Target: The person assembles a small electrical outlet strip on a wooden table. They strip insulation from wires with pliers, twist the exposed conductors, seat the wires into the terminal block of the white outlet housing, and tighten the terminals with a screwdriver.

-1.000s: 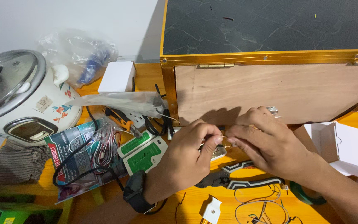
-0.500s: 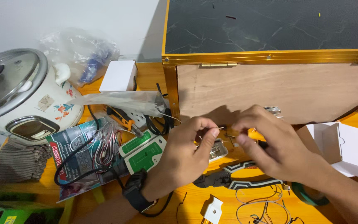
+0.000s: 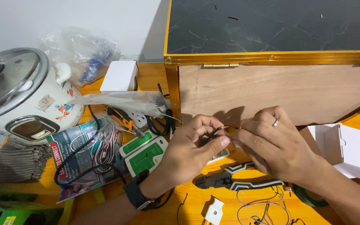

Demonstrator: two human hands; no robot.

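My left hand (image 3: 190, 148) and my right hand (image 3: 276, 143) meet in front of a wooden box (image 3: 280, 91). Both pinch a thin wire (image 3: 223, 128) between thumb and fingers, the bare ends touching between them. My left wrist wears a black watch (image 3: 136, 193). My right hand has a ring on one finger. Under the hands lie black-handled pliers (image 3: 226, 179) and a small white device, mostly hidden.
A white rice cooker (image 3: 19, 96) stands at left on the orange table (image 3: 188, 208). Green-and-white cable testers (image 3: 144, 152), a packet of wires (image 3: 84, 154), a white socket piece (image 3: 214, 210), thin loose wire (image 3: 263, 206), white boxes (image 3: 119, 77) and an open white carton (image 3: 355, 148) lie around.
Both hands have lifted slightly toward the box, and the fingertips have come closer together on the wire. Nothing else on the table has moved.
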